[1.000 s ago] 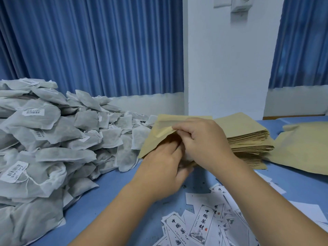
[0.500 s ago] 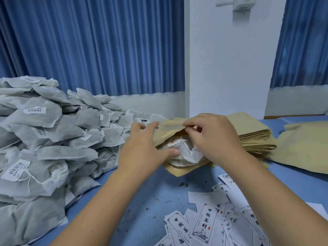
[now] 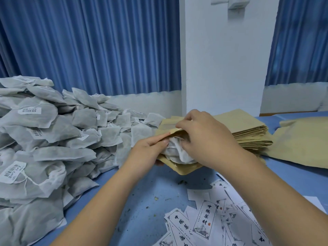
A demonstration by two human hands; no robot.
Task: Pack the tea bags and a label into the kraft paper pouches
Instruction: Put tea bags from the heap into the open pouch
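Mid-bench (image 3: 150, 192), before the stack (image 3: 248, 134) | pouch (image 3: 184, 168) held up, mouth open, tea bags (image 3: 177, 153) half inside | left hand (image 3: 149, 151) pinches the mouth's left edge | right hand (image 3: 207, 139) pinches the upper flap | labels (image 3: 204, 221) near right

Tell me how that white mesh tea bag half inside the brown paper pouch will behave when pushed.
Probably floppy: the white mesh tea bag bunches and wrinkles at the mouth of the brown kraft paper pouch. Likely light: the pouch holds it without sagging. Its rough weave may snag rather than slide.

White tea bags (image 3: 177, 154) bulge from the open, tilted kraft pouch (image 3: 184, 170), seemingly halfway inside.
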